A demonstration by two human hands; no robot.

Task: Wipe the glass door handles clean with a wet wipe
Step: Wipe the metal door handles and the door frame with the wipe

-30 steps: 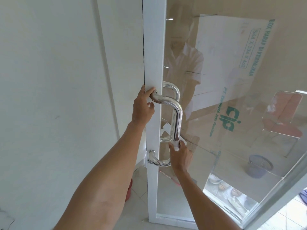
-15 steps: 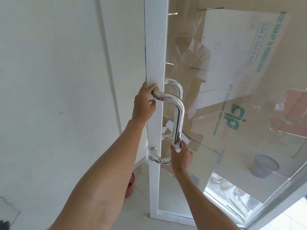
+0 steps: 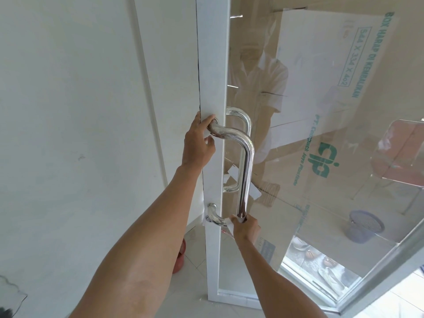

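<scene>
While the left hand point(image 3: 198, 143) grips the chrome handle point(image 3: 247, 166) at its top bend, the right hand point(image 3: 246, 227) is wrapped round the bottom of the same bar with the wet wipe point(image 3: 229, 222) pinched against the metal — a white edge shows toward the lower mount point(image 3: 208, 218). The stroke in hand looks to be the bar's lower end and bottom bend. To do it well, close the wipe fully round the tube, twist as it travels, and follow the curve to the lower mount, where grime likely collects. The top bend under the left hand needs its own pass — so does the 2nd handle point(image 3: 243, 117), directly behind this one through the glass point(image 3: 286, 65).
</scene>
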